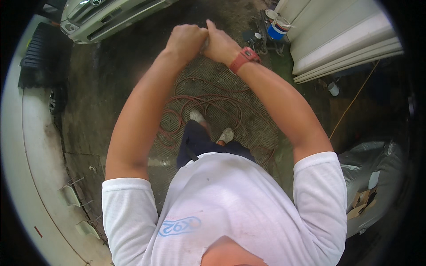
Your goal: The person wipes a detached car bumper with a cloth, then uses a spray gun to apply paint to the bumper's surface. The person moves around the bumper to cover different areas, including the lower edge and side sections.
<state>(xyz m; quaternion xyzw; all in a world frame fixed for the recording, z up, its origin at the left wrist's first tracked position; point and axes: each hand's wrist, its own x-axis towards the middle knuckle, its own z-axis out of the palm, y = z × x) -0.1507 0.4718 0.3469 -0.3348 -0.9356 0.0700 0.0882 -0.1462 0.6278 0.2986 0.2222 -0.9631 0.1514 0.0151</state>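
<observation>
Both arms reach forward and my hands meet at chest height or above, well over the floor. My left hand [188,39] is closed, knuckles outward, with its fingers folded toward the right hand. Pressed close beside it, my right hand [220,45] is also curled closed, its thumb pointing up. A small greyish patch shows between the two hands, too hidden to name. A red wristwatch [245,59] is on my right wrist. Beneath the hands, a reddish hose [208,99] lies in loose loops on the textured floor.
A light-coloured car's front [115,20] stands at the far left. A blue and white bucket [278,29] sits on a stand near the pale folded panels [341,40]. Grey sheeting [368,157] with a cardboard piece [361,203] lies at right. A white wall [42,146] runs along the left.
</observation>
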